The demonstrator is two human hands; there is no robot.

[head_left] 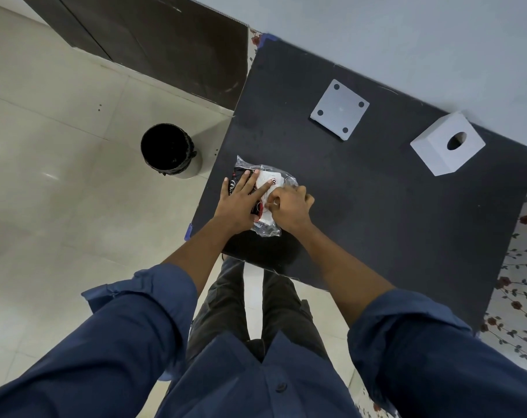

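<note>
A clear plastic packet (250, 166) with black, white and red contents lies near the left front edge of the black table (376, 206). My left hand (241, 203) lies flat on the packet with its fingers spread and straight, pressing it down. My right hand (289, 208) sits at the packet's right side with its fingers curled, pinching the plastic film near the white part. Both hands hide most of the packet's middle.
A flat white square plate with four holes (340, 109) and a white block with a round hole (447, 143) stand at the far side of the table. A black-lined bin (170, 150) stands on the tiled floor to the left. A dark cabinet (153, 34) lies beyond.
</note>
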